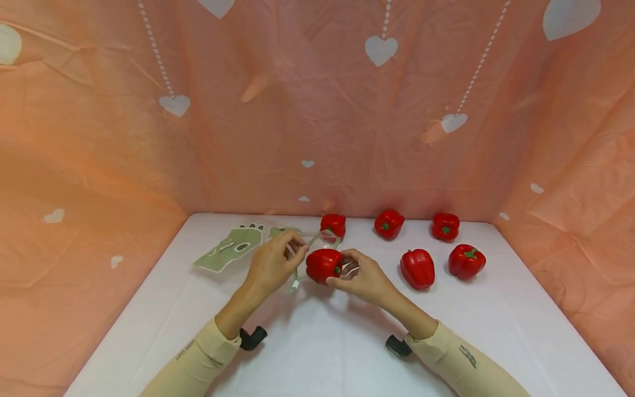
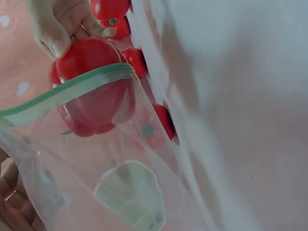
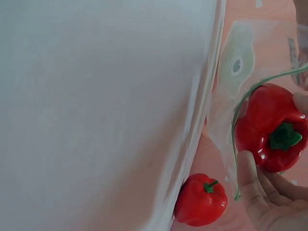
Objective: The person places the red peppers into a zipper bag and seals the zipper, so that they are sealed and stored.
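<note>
My right hand [image 1: 364, 278] holds a red bell pepper [image 1: 322, 266] by its green-stemmed end, thumb and fingers on opposite sides. The pepper sits partway in the mouth of a clear zip bag [image 2: 43, 101] edged with a green strip. In the left wrist view its lower part shows through the film, while its upper part stands out above the strip. My left hand [image 1: 278, 259] pinches the bag's edge beside the pepper. Pale green printing [image 2: 132, 192] marks the bag's side.
Several more red peppers lie on the white table: one behind the bag [image 1: 333, 225], others to the right, such as this pepper [image 1: 418, 269]. At the left is a flat green printed shape [image 1: 229, 249]. Patterned orange cloth [image 1: 307, 110] walls the back and sides.
</note>
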`<action>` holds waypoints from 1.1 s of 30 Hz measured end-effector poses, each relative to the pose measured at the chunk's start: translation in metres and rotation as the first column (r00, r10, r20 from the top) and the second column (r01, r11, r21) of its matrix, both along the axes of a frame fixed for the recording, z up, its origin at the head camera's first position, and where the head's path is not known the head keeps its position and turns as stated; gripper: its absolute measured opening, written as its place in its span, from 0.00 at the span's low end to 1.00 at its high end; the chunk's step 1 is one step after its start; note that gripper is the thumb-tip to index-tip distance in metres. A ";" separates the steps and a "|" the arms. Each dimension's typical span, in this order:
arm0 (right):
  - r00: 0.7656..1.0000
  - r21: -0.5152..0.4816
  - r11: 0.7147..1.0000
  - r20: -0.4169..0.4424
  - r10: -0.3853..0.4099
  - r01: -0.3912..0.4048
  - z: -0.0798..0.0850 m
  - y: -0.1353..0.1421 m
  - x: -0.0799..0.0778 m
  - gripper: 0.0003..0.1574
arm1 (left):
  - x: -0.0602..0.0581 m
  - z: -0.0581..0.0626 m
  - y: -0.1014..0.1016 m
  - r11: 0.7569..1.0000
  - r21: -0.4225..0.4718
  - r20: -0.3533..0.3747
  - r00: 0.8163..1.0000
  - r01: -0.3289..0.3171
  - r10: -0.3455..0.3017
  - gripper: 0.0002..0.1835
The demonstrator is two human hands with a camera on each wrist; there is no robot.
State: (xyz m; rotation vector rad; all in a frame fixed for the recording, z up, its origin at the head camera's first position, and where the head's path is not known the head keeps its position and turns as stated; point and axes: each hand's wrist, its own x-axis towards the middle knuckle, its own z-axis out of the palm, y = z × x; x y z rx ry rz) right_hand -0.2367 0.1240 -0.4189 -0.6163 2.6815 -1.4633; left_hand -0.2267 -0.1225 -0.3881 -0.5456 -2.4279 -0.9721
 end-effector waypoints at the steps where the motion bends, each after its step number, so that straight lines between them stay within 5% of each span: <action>1: 1.000 -0.002 1.000 0.003 0.000 0.000 0.000 0.000 0.000 0.37 | 0.000 0.000 0.000 1.000 0.002 -0.002 1.000 0.008 -0.008 0.06; 13: 0.997 -0.047 0.999 0.073 0.006 -0.003 -0.007 -0.014 -0.011 0.37 | -0.001 -0.004 0.002 0.997 0.037 0.023 0.997 0.066 -0.067 0.06; 33: 0.978 -0.173 0.984 0.210 0.001 0.036 -0.010 -0.027 -0.018 0.35 | 0.002 -0.002 0.006 0.997 0.026 0.066 0.995 0.078 -0.079 0.05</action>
